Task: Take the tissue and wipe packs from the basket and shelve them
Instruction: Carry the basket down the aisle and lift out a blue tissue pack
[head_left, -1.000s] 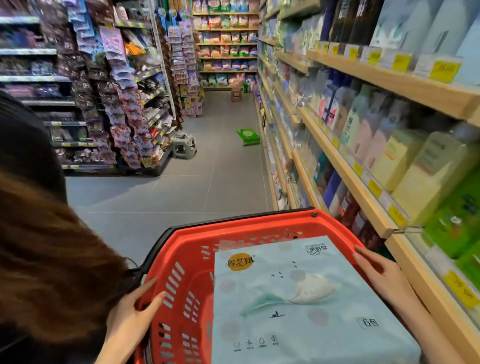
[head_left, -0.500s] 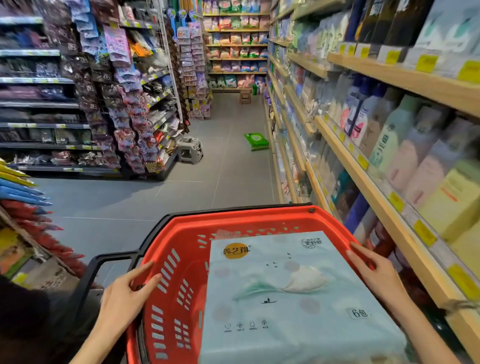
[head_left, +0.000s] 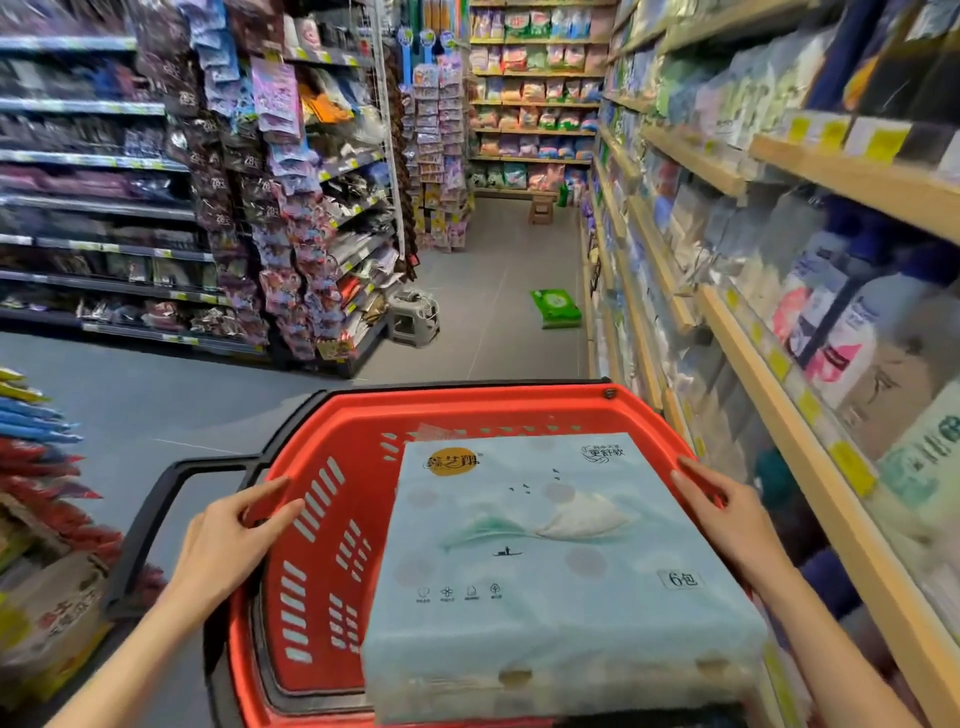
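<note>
A red plastic basket (head_left: 467, 410) with black handles fills the lower middle of the head view. A large pale blue tissue pack (head_left: 550, 571) lies on top of it, toward its right side. My left hand (head_left: 234, 540) grips the basket's left rim, fingers curled over the edge. My right hand (head_left: 727, 514) rests on the right rim, against the side of the tissue pack. Whatever lies under the pack is hidden.
Wooden shelves (head_left: 769, 332) stocked with bottles and packs run close along the right. A green pack (head_left: 555, 307) lies on the grey aisle floor ahead, a grey stool (head_left: 415, 314) left of it. Dark snack shelving (head_left: 104, 249) stands on the left.
The view has swung right and moved forward along the aisle. Both hands stay on the basket's rims with the tissue pack still on top.
</note>
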